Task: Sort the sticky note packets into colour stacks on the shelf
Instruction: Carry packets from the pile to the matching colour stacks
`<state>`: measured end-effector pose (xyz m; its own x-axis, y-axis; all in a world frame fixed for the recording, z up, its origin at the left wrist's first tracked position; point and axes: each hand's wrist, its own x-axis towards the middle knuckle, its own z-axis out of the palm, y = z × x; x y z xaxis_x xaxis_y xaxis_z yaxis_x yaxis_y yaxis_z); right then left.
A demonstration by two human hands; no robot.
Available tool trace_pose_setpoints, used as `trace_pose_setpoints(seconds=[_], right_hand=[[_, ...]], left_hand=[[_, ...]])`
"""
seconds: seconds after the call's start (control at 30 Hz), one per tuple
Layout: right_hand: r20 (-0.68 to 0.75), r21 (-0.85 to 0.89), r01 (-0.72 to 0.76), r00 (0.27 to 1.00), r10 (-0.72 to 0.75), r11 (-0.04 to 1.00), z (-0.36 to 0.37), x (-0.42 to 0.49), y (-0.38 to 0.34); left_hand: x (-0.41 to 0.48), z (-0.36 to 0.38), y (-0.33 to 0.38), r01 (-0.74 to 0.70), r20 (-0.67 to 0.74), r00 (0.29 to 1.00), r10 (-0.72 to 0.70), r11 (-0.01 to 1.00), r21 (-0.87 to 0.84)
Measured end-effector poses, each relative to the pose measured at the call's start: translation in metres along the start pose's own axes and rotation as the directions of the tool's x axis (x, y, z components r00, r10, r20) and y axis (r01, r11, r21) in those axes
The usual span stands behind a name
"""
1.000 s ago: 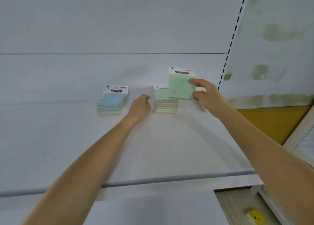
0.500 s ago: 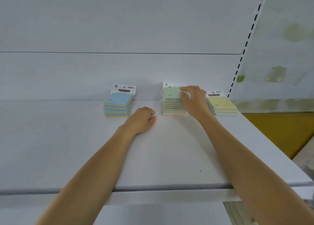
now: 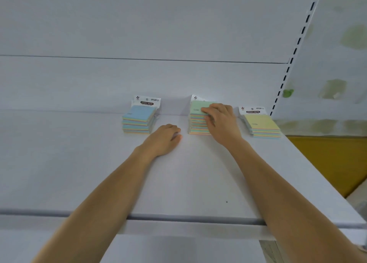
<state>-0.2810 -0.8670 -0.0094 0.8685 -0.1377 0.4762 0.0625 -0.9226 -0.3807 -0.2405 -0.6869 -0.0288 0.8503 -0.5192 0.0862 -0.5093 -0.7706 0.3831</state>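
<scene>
Three stacks of sticky note packets stand at the back of the white shelf (image 3: 99, 163). The blue-topped stack (image 3: 139, 119) is on the left, the green-topped stack (image 3: 197, 117) in the middle, the yellow-topped stack (image 3: 262, 124) on the right. My right hand (image 3: 220, 121) lies on the green stack, fingers curled over its top packet and thumb against its side. My left hand (image 3: 164, 138) rests knuckles-up on the shelf between the blue and green stacks, fingers curled under, holding nothing.
The shelf's front edge (image 3: 178, 217) runs across the lower frame. A white back panel (image 3: 139, 34) rises behind the stacks. A slotted upright (image 3: 294, 50) stands at the right, with a mustard-coloured surface (image 3: 327, 159) beyond the shelf's right end.
My right hand brought the green packet down from the air onto the middle stack and still rests on it. The left hand stayed on the shelf. The view shifted, revealing the yellow stack.
</scene>
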Motion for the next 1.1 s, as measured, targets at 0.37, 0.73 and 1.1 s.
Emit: trace_pose_setpoints(seconds=[0.37, 0.73, 1.1], right_hand=[[0.02, -0.05, 0.349, 0.937, -0.349, 0.936, 0.011, -0.001, -0.079], [0.245, 0.042, 0.538, 0.811, -0.531, 0.842, 0.093, -0.008, -0.312], [0.418, 0.184, 0.468, 0.758, -0.5, 0.864, 0.207, -0.002, -0.457]], left_hand=[[-0.054, -0.037, -0.026, -0.041, -0.119, 0.991, 0.063, 0.984, 0.176], [-0.214, -0.144, -0.212, 0.245, -0.336, 0.929, -0.155, 0.938, 0.245], [-0.282, -0.222, -0.37, 0.409, -0.411, 0.859, -0.303, 0.891, 0.197]])
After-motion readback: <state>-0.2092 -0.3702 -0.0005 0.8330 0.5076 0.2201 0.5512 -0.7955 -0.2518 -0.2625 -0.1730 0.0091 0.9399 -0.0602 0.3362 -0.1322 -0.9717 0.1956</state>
